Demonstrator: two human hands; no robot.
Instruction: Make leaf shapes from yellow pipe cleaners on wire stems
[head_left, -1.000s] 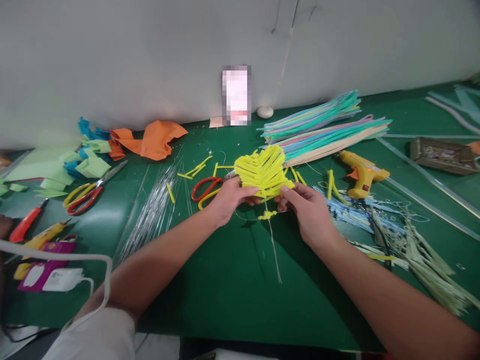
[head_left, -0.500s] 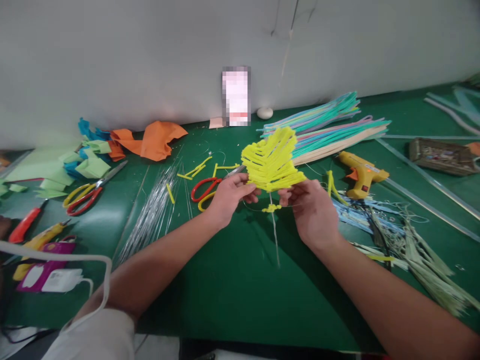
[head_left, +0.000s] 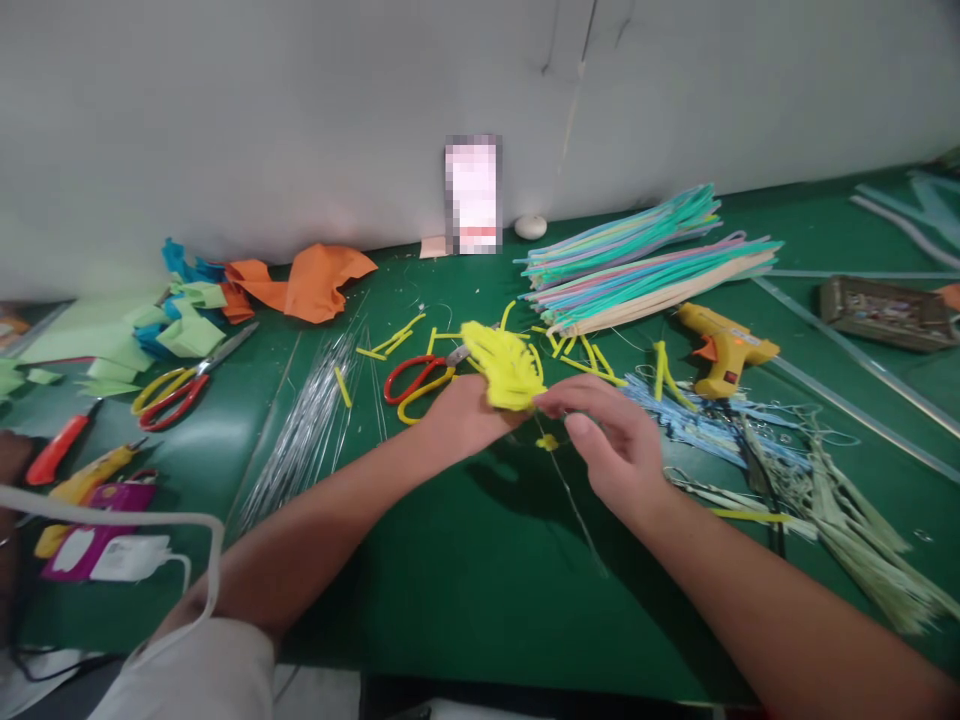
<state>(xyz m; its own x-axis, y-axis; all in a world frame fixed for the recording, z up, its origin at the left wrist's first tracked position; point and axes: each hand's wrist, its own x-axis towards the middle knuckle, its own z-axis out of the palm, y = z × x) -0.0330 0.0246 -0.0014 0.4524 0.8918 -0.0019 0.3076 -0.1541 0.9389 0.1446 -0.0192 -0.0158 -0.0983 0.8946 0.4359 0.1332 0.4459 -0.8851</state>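
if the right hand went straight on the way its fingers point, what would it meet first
Most likely the yellow fuzzy piece held in the left hand. The right hand has its fingertips at that piece's lower edge; depth is unclear, so they may already touch.

- Two bare forearms reach in from the lower corners, the left forearm [head_left: 337,510] slanting up to the right, the right forearm [head_left: 750,580] up to the left, converging near the center.
- The left hand [head_left: 469,415] is turned with its back to the camera, most of its fingers hidden, in a grip; the wrist runs nearly in line with the forearm.
- The right hand [head_left: 619,430] faces it, fingers curved inward, the thumb set apart from the index finger.
- The hands are close together, above the surface.
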